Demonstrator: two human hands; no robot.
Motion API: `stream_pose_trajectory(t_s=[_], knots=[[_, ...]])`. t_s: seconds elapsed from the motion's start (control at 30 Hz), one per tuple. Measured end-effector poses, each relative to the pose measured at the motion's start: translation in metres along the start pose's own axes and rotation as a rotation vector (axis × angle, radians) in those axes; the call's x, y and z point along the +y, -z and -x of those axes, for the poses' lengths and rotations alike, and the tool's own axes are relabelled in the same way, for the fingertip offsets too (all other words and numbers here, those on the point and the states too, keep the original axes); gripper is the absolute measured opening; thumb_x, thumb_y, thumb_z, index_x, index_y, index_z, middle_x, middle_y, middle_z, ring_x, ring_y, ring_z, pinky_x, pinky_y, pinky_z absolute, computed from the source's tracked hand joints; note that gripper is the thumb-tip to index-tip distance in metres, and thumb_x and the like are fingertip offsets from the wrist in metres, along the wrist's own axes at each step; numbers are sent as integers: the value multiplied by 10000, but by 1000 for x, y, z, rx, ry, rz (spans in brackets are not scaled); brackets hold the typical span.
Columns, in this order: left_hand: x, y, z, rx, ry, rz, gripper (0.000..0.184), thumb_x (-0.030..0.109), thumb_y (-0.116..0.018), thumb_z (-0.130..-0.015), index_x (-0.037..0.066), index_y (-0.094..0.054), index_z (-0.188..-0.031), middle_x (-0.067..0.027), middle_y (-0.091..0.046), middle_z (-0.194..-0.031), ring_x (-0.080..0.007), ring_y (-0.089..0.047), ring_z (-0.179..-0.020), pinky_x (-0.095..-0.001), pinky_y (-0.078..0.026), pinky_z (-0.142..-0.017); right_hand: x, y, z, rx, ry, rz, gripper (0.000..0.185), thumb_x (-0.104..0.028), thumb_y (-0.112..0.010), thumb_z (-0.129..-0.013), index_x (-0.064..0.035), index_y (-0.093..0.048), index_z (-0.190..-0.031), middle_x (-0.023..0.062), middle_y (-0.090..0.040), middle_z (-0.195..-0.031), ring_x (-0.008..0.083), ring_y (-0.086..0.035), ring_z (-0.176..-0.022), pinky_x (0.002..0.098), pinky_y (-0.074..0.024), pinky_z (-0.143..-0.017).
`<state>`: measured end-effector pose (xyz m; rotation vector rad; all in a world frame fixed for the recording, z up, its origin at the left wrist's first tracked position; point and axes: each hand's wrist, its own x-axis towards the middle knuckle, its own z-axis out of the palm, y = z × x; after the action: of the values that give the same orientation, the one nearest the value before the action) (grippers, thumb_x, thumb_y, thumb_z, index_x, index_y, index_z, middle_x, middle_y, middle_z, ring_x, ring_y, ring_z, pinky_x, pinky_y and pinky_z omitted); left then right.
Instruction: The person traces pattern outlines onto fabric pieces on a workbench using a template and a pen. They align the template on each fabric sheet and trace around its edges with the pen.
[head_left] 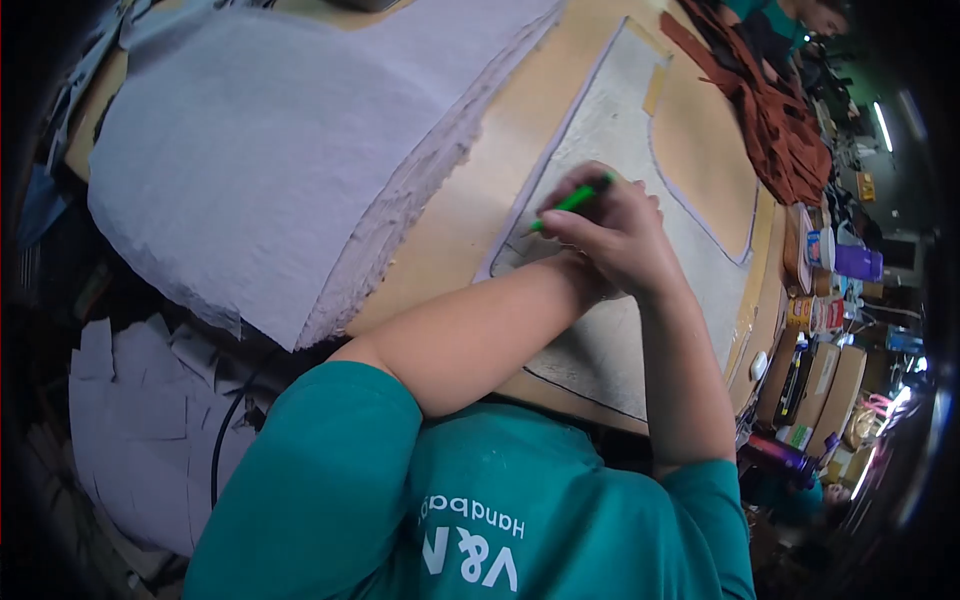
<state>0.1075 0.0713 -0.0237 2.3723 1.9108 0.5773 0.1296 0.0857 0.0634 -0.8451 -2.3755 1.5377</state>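
Pinched in my right hand [635,240] is a slim green pen [576,203], its ends blurred by motion. This hand crosses above my left hand [653,203], which is mostly covered; only some fingertips show past it, so its grip is unclear. Beneath both hands lies a grey, shiny patterned panel [590,345] with a curved cut-out and a purple-white edge. Dark lines run along the panel's near edge. The right hand looks raised slightly off the panel.
A big stack of white sheets [270,150] with ragged edges covers the table's left. Dark red-brown material [770,120] lies at the far right, near another person. Tubs [820,248], cardboard boxes [820,385] and a purple bottle [785,457] stand on the right. Pale cut pieces [140,430] sit lower left.
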Motion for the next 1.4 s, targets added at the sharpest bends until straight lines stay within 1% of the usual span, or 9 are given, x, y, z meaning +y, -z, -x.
stream_pose_trajectory(t_s=[0.17, 0.47, 0.53, 0.6, 0.73, 0.77, 0.8, 1.13, 1.4], knots=[[-10, 9, 6, -19, -34, 135, 626, 391, -304, -837, 13, -167, -1316, -153, -130, -1389, -316, -107, -1288, -521, -162, -1001, -14, -21, -29, -318, -215, 170, 164, -100, -643, -737, -50, -516, -828, 0, -558, -694, 72, -512, -642, 189, -386, -583], [-7, 26, 7, -4, -53, 115, 560, 348, -284, -846, 2, -251, -1285, -145, -195, -1371, -309, -135, -1284, -507, -209, -994, -11, -15, -29, -387, -95, 237, 175, -155, -640, -736, -66, -521, -828, 28, -569, -688, 137, -533, -658, 258, -410, -645], [-7, 20, 2, -52, -45, 169, 649, 424, -350, -824, 2, -214, -1299, -156, -154, -1382, -321, -104, -1287, -543, -172, -982, -3, -9, -34, -342, -68, 350, 161, -127, -634, -735, -64, -509, -814, 42, -562, -704, 134, -534, -677, 262, -416, -672], [1, -1, -3, 36, 23, 320, 641, 413, -392, -808, 14, -250, -1290, -140, -180, -1375, -308, -125, -1282, -548, -179, -973, 15, 8, -46, -182, -53, 143, 174, -140, -632, -704, -41, -513, -783, 132, -555, -650, 256, -553, -624, 326, -426, -593], [1, 43, -9, -271, 108, 279, 624, 386, -484, -768, 44, -324, -1266, -107, -243, -1347, -265, -167, -1266, -543, -193, -959, 47, 65, -99, 28, 17, 172, 155, -117, -624, -699, -40, -520, -783, 46, -528, -654, 130, -492, -625, 284, -416, -584], [2, 44, -8, -173, 142, 282, 618, 380, -537, -740, 58, -372, -1241, -73, -285, -1318, -228, -176, -1258, -529, -201, -954, 59, 80, -116, 84, 5, 161, 160, -120, -631, -704, -39, -522, -789, 49, -538, -672, 131, -500, -639, 281, -419, -594], [3, 43, -7, -144, 139, 299, 619, 380, -542, -737, 60, -373, -1239, -65, -289, -1317, -224, -175, -1258, -529, -202, -953, 60, 97, -132, 105, -126, 216, 162, -95, -615, -752, -74, -490, -852, 4, -534, -727, 81, -501, -689, 210, -403, -596], [2, 36, -5, -82, 171, 360, 613, 393, -549, -733, 100, -377, -1244, -17, -296, -1318, -187, -166, -1266, -513, -163, -959, 112, 208, -261, 456, -54, 60, 114, -90, -526, -820, -74, -433, -884, 45, -527, -824, 127, -551, -702, 246, -473, -521], [1, 37, -4, -77, 167, 329, 584, 386, -529, -747, 100, -392, -1237, -20, -320, -1308, -193, -194, -1258, -495, -151, -965, 109, 184, -241, 805, 181, -349, 172, -85, -549, -797, -25, -436, -912, 65, -553, -825, 151, -577, -702, 261, -489, -530]])
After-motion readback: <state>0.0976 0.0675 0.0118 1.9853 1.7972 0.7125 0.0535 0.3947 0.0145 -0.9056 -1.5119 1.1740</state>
